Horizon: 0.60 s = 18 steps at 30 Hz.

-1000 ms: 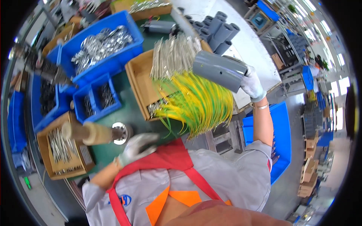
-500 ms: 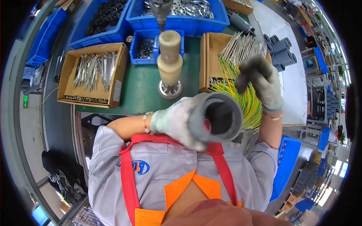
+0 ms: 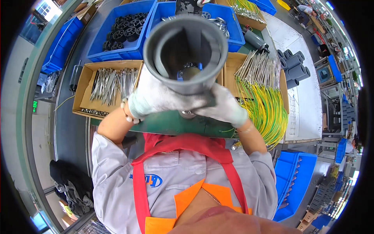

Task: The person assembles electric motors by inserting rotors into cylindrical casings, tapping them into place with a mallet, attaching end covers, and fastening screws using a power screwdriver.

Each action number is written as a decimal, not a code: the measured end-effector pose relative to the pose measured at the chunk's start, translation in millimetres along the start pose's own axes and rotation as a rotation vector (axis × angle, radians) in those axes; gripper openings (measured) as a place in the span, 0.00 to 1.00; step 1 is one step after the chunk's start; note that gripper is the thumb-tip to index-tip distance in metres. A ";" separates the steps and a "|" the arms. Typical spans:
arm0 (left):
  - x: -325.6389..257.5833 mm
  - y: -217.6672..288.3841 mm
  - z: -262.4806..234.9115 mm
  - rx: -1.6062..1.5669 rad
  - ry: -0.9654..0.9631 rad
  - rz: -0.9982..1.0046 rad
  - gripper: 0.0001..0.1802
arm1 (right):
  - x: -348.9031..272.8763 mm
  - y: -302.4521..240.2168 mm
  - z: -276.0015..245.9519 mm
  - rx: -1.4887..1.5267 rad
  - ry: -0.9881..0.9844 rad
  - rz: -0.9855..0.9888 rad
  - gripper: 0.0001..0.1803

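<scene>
A wide grey plastic tube (image 3: 187, 88) stands nearly upright before me, its open end tilted toward my head. My left hand (image 3: 163, 95), in a whitish work glove, is wrapped round the tube's lower left side. On the lower right, my gloved right hand (image 3: 226, 106) presses against the same tube, fingers partly hidden behind it. Down the bore show a bit of blue bin and a pale rounded top, perhaps the cream post's. Below the hands a small piece of the round metal base (image 3: 187, 114) is visible. A dark metal tool head (image 3: 188, 7) hangs just beyond the tube.
At left is a cardboard box (image 3: 86, 102) of metal rods. Another box (image 3: 230, 64) holds rods with yellow-green wires (image 3: 265, 113). Behind stand blue bins (image 3: 93, 55) of black round parts and metal pieces. Grey tubes (image 3: 296, 71) lie in the white tray (image 3: 311, 113) at right.
The tube has moved up and left, from near my chest to over the post. My right hand has come from the wire box onto the tube. The view has shifted slightly.
</scene>
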<state>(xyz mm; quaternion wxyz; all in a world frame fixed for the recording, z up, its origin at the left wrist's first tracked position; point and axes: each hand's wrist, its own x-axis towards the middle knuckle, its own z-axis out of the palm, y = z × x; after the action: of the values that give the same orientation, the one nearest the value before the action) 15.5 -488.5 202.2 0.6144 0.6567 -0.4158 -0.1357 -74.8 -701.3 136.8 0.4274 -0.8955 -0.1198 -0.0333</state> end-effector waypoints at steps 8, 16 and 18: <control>-9.7 -51.9 3.6 0.178 -0.121 0.086 0.58 | 43.2 -105.6 -61.4 -0.294 0.089 -0.590 0.28; -35.4 -116.9 42.2 -0.071 -0.031 -0.030 0.48 | 33.9 -78.5 -23.1 -0.388 0.136 -0.409 0.29; -32.2 -128.5 43.0 -0.087 -0.168 -0.277 0.50 | 32.8 -74.7 -20.4 -0.302 0.115 -0.327 0.29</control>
<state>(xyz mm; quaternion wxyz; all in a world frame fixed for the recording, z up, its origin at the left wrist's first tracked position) 14.7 -508.3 64.3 0.5809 0.6668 -0.3648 -0.2915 -60.3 -665.7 211.5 0.2837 -0.9145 -0.2325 -0.1705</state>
